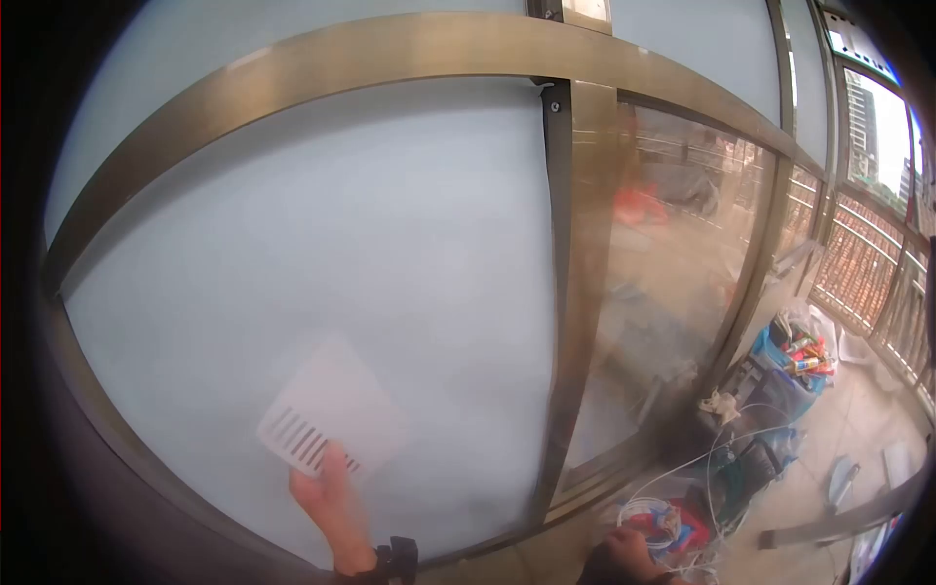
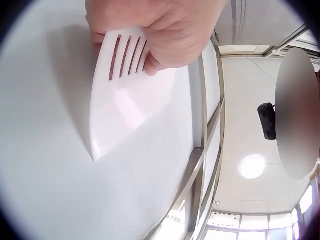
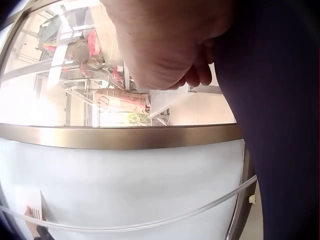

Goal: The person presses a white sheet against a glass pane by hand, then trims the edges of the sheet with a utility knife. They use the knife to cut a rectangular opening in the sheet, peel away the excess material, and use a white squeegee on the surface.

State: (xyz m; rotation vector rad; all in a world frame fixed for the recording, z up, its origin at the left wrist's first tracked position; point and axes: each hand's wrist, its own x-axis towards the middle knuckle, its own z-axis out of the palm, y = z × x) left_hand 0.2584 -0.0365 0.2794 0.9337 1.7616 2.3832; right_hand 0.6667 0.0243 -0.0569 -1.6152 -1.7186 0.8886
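Observation:
My left hand (image 1: 330,502) grips a white plastic scraper (image 1: 356,409) by its slotted end. The scraper lies against a pale frosted panel (image 1: 409,214), low and left of the panel's middle. In the left wrist view the thumb and fingers wrap the slotted part, and the scraper's long edge (image 2: 93,145) with its pointed corner meets the panel. My right hand (image 1: 632,558) hangs low at the bottom of the head view, fingers loosely curled. Beside dark clothing, the right wrist view shows that hand (image 3: 165,45) with nothing visible in it; its palm side is partly hidden.
Bronze-coloured metal frame bars (image 1: 390,47) border the panel, with a clear glass pane (image 1: 682,263) to its right. On the floor at right are a coiled white cord (image 1: 658,522), a blue bucket of tubes and tools (image 1: 785,385), and a dark bar (image 1: 829,531).

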